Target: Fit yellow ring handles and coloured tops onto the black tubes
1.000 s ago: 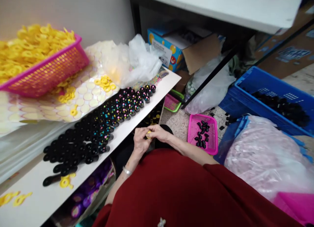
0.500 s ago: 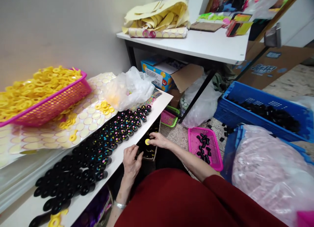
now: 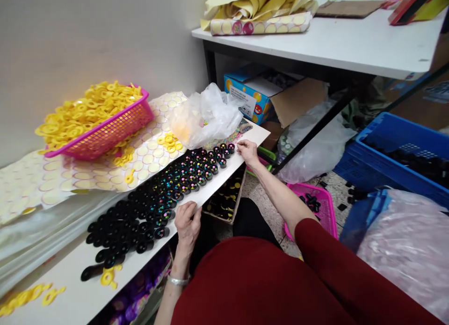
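The right hand (image 3: 247,153) is at the far end of the block of black cups (image 3: 184,181), its fingers drawn into a narrow pinch just beside the endmost cup (image 3: 231,148); whether they touch it or grip something small, I cannot tell. The left hand (image 3: 187,222) is on the person's side of the block, fingers loosely curled at the edge of the desk (image 3: 77,297); its palm is hidden, so I cannot tell what it holds, if anything.

A light pinch on a cup's side wall, from outside the block, should work best: many tops show coloured specks, and a knock could shift a neighbour. The desk strip on the person's side of the block is narrow, so avoid outward pushes; the open box (image 3: 240,194) sits below it. Beside the block's far end, the crumpled plastic bag (image 3: 213,117) could snag a finger. Loose yellow pieces (image 3: 108,277) lie against its near end.
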A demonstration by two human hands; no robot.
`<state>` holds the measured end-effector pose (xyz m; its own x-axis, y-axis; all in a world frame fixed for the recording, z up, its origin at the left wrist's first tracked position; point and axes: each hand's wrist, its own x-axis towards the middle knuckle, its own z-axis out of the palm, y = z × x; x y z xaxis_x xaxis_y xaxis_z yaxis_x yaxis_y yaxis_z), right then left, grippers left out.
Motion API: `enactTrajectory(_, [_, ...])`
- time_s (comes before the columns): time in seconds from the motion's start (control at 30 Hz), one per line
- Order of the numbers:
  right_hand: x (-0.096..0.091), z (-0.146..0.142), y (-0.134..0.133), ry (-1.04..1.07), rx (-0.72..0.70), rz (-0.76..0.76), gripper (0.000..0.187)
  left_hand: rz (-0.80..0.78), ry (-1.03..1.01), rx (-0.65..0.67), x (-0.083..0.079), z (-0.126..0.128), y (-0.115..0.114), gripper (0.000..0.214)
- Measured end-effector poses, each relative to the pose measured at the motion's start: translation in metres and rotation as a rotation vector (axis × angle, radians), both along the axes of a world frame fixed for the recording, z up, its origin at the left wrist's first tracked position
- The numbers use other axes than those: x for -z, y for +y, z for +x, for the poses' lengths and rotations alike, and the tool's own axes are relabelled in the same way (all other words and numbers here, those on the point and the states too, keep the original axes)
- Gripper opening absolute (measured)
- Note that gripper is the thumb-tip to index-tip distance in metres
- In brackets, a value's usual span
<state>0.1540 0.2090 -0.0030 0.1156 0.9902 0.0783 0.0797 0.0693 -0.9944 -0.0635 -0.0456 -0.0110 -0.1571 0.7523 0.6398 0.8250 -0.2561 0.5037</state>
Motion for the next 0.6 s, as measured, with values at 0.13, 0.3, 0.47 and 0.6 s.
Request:
enactTrajectory(0.13, [0.012,-0.003,-0.003,0.011,0.004,-0.013,0.027,-0.045,-0.036,-0.006,0.002,0.003,0.002,0.009])
enactTrajectory(0.3, [0.016,0.004,0.000,-0.061,-0.103,0.067,0.041,-0.061,-0.062,0.027,0.004,0.009,0.005,0.009])
enactTrajectory(0.47, [0.010,0.003,0.008,-0.169,-0.246,0.174,0.050,-0.067,-0.046,0.039,0.006,0.014,0.005,0.010])
enactTrajectory(0.6, [0.009,0.000,0.015,-0.226,-0.334,0.214,0.046,-0.079,-0.049,0.050,0.007,0.016,0.005,0.010])
